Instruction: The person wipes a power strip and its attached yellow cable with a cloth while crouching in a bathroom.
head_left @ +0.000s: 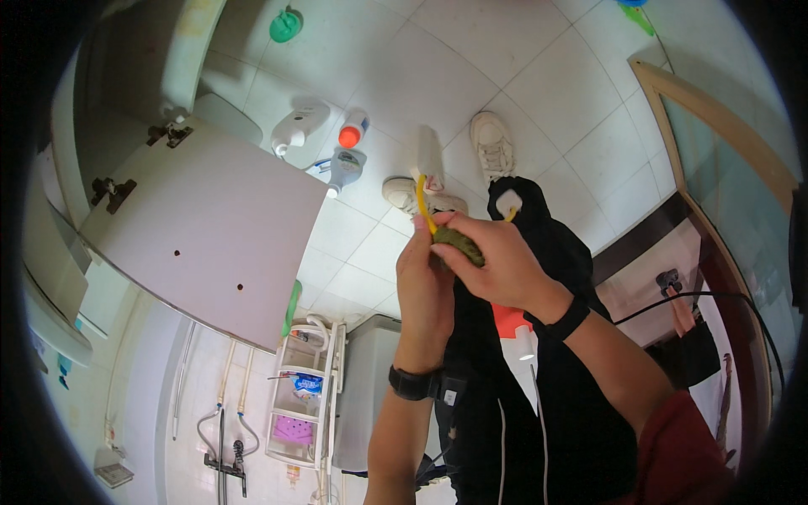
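Observation:
My left hand (425,278) and my right hand (501,257) are close together over my lap, both closed on a yellow-handled scrubber. Its curved yellow handle (422,195) sticks up past my left thumb and fingertips. The olive-green, rough-looking head (459,245) sits mostly inside my right hand, under the thumb. Fingers hide part of where handle and head meet. Just beyond, a pale upright container (429,151) with red marks stands on the floor beside my shoe. A small white pad (508,202) with a yellow strip lies at my knee.
An open white cabinet door (210,227) juts in at the left. Several bottles stand on the tiles, including a white jug (296,128) and an orange-capped bottle (353,129). A white shelf rack (299,396) is lower left. A glass-paned wooden door (724,177) is at right.

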